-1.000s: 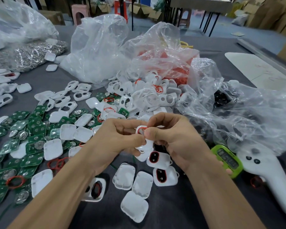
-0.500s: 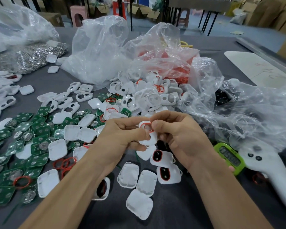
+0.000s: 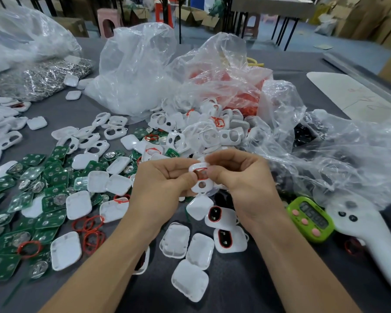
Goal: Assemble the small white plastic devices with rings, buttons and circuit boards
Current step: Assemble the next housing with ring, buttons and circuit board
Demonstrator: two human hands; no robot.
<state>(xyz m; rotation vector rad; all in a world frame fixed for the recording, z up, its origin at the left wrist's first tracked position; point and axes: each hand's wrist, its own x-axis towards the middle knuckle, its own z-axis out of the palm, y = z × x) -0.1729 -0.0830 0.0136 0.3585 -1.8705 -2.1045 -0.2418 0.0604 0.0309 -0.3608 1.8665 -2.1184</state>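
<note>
Both hands meet above the middle of the grey table (image 3: 246, 290), and between them they hold one white shell (image 3: 201, 186) that has two openings. The left hand (image 3: 160, 188) grips this shell from the left side: its thumb lies on the edge and the other fingers are curled behind it. The right hand (image 3: 244, 184) pinches the upper end, where a red ring (image 3: 201, 172) sits at the larger opening. Its thumb and forefinger press on the ring and on the top of the shell. The shell is in the air, just above the parts on the table, with the ring end up. Under the hands lie two white pieces (image 3: 219, 216), each with a black oval framed in red. Just beside them, several white back covers (image 3: 190, 280) lie flat. To the left, many green circuit boards (image 3: 50, 219) are spread out, mixed with more covers and some loose red rings (image 3: 92, 230). Behind the hands there is a heap of white frames (image 3: 203, 132), in front of crumpled clear plastic bags (image 3: 140, 68). At the far left a bag of shiny metal parts (image 3: 43, 80) lies. To the right of the right wrist is a green timer (image 3: 310, 219) with pink buttons, and just beside it a white handheld tool (image 3: 368, 236).
</note>
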